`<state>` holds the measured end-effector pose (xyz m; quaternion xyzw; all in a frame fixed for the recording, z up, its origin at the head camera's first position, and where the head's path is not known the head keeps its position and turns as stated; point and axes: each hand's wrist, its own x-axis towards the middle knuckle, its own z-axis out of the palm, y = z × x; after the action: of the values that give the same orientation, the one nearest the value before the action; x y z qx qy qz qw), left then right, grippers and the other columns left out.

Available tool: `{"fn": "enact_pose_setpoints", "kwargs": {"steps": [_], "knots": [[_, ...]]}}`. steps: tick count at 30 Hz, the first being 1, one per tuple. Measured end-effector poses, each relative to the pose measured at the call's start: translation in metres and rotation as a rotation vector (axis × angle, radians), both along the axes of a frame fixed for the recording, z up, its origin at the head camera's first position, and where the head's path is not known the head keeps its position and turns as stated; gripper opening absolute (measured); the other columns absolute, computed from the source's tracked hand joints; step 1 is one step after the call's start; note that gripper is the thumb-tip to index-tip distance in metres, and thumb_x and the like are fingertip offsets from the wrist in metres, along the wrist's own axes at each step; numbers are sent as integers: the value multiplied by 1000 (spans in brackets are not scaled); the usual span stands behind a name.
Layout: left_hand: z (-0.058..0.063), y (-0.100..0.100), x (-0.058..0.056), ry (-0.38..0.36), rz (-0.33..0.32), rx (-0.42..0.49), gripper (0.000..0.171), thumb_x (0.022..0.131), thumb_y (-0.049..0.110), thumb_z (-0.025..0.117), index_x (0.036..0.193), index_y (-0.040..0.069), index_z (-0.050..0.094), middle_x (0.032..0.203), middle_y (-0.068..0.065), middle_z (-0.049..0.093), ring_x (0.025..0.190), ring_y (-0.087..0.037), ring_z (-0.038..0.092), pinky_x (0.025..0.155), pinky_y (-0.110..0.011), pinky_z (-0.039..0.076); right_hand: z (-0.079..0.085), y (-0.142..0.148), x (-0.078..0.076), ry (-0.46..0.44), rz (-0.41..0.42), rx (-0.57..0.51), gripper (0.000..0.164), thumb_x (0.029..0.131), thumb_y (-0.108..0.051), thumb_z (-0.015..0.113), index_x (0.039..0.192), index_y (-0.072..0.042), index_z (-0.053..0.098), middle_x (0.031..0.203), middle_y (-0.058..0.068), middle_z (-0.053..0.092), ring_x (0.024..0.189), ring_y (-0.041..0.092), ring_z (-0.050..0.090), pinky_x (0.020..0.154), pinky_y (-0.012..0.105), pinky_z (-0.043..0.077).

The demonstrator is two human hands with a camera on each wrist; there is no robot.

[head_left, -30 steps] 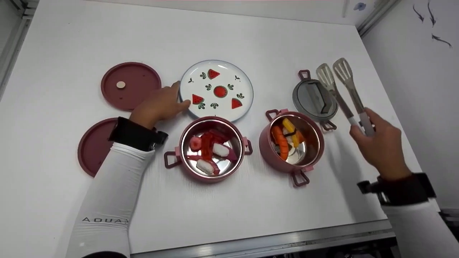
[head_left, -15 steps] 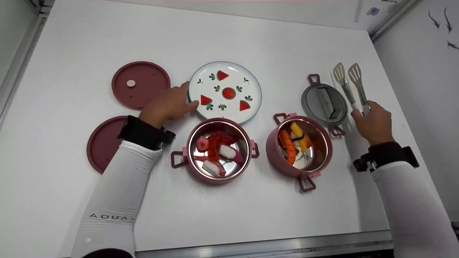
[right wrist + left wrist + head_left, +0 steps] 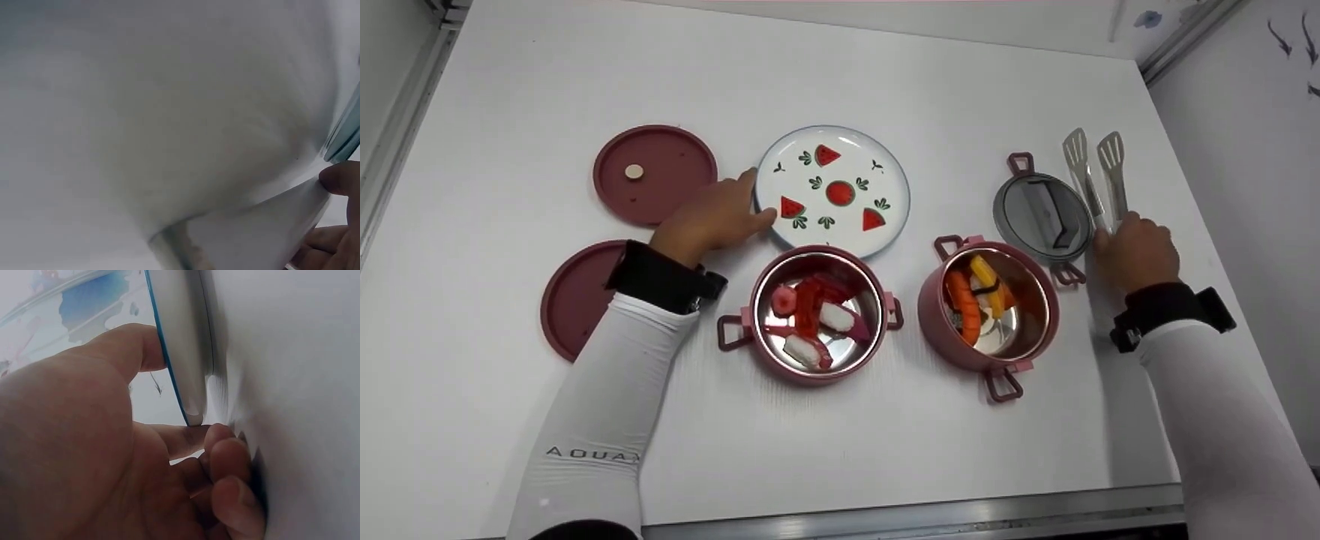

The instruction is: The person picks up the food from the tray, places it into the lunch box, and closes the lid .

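My left hand (image 3: 709,217) holds the left rim of a white plate (image 3: 885,172) painted with watermelons. In the left wrist view the thumb and index finger meet the plate's blue edge (image 3: 173,382), while the other fingers curl by the tabletop. On the right, my right hand (image 3: 1140,251) grips metal tongs (image 3: 1093,195) with two slotted, spatula-shaped heads that point away from me, low over the table. The right wrist view has the thumb on their pale handle (image 3: 264,230). Beside the tongs lies a grey round lid (image 3: 1027,217) with a bar handle and two maroon loops.
In front of the plate stands a pink pot (image 3: 810,379) with red and white food pieces inside. A second pink pot (image 3: 949,349) to its right holds orange and yellow pieces. Two maroon discs (image 3: 667,169) lie at left, one partly behind my left forearm.
My right hand has lowered the tongs toward the table beside the grey lid, and they have swung to point more straight ahead. My left hand stays at the plate; the head view has shifted slightly.
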<state>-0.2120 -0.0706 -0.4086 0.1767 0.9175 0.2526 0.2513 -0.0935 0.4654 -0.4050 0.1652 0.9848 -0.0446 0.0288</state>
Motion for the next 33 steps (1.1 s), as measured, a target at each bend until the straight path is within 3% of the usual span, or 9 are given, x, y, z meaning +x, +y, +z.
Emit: {"fn": "enact_pose_setpoints", "kwargs": {"steps": [4, 7, 16, 23, 28, 30, 33], "knots": [[2, -3, 0, 1, 8, 2, 74, 98, 44, 51, 158, 11, 20, 148, -18, 47, 121, -31, 47, 102, -48, 40, -2, -12, -7, -112, 14, 164, 63, 101, -19, 33, 137, 32, 25, 113, 54, 47, 106, 64, 46, 86, 70, 42], [3, -5, 2, -1, 8, 4, 74, 98, 44, 50, 158, 12, 21, 148, -17, 47, 121, -31, 48, 102, -48, 40, -4, -21, -11, -178, 18, 256, 67, 97, -12, 33, 140, 33, 8, 118, 55, 45, 112, 64, 46, 91, 69, 43], [3, -4, 4, 1, 9, 1, 74, 98, 43, 51, 158, 12, 20, 148, -17, 47, 124, -31, 48, 104, -48, 40, -4, -30, -11, -245, -25, 394, 68, 98, -11, 31, 142, 31, 1, 101, 52, 54, 92, 55, 57, 73, 58, 50], [7, -7, 8, -9, -15, -113, 85, 102, 49, 43, 160, 1, 4, 160, -26, 28, 149, -36, 28, 119, -51, 29, -11, -40, -12, -259, -80, 414, 68, 97, -9, 32, 143, 29, 0, 96, 50, 56, 82, 52, 61, 70, 56, 53], [21, -33, 12, 41, 27, -114, 72, 104, 45, 40, 161, 9, 15, 161, -22, 29, 151, -37, 25, 120, -54, 26, -20, -54, -20, -247, -84, 408, 67, 97, -9, 32, 144, 28, 1, 97, 51, 56, 81, 52, 62, 68, 56, 53], [28, -51, 8, 95, 69, -116, 66, 104, 41, 38, 160, 11, 20, 161, -20, 31, 151, -37, 25, 120, -55, 24, -23, -58, -24, -240, -82, 403, 66, 97, -9, 32, 144, 28, 4, 99, 51, 55, 83, 52, 62, 70, 57, 53], [32, -82, -3, 187, 147, -157, 61, 104, 34, 35, 158, 6, 25, 155, -29, 35, 143, -48, 33, 113, -62, 31, -26, -63, -27, -237, -84, 413, 65, 97, -8, 32, 144, 29, 8, 99, 50, 56, 84, 52, 62, 71, 57, 54]]}}
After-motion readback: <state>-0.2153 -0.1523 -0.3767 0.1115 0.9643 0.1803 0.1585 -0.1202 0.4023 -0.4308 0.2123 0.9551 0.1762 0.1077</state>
